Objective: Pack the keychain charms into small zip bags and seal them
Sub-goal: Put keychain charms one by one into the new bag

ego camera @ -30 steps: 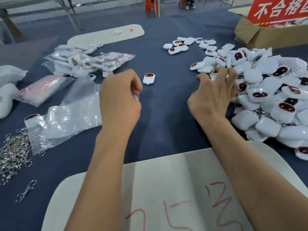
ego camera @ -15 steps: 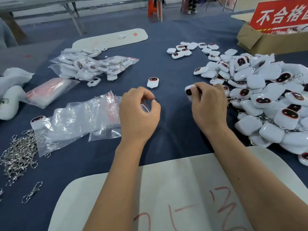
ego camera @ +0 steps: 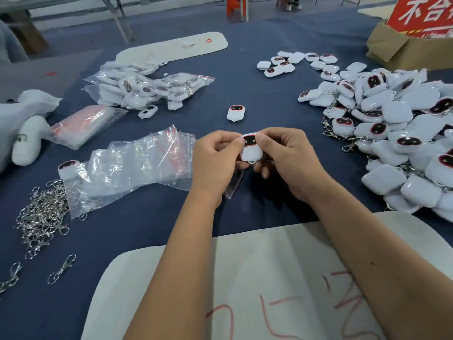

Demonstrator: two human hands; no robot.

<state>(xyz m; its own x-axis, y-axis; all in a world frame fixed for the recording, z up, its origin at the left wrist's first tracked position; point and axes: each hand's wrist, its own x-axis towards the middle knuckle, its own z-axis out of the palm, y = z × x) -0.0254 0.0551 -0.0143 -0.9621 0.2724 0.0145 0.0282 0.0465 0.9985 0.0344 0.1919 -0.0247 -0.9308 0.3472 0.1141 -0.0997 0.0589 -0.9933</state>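
A white keychain charm (ego camera: 250, 148) with a dark, red-rimmed face sits between both hands above the blue table's middle. My left hand (ego camera: 215, 163) pinches its top left and also holds a small clear zip bag (ego camera: 234, 184) that hangs below the fingers. My right hand (ego camera: 286, 158) grips the charm's right side, thumb on top. A big heap of loose charms (ego camera: 397, 123) lies to the right. A stack of empty zip bags (ego camera: 137, 163) lies left of my hands. One single charm (ego camera: 236, 112) lies just beyond them.
Bagged charms (ego camera: 152, 88) pile up at the far left. Loose metal clasps (ego camera: 41, 217) lie at the near left. A white board with red writing (ego camera: 269, 290) is under my forearms. A cardboard box (ego camera: 404, 49) with a red sign stands far right.
My right hand took a charm from the heap and carried it left. My left hand brought a small bag from the stack to the middle, and both hands now meet on the charm.
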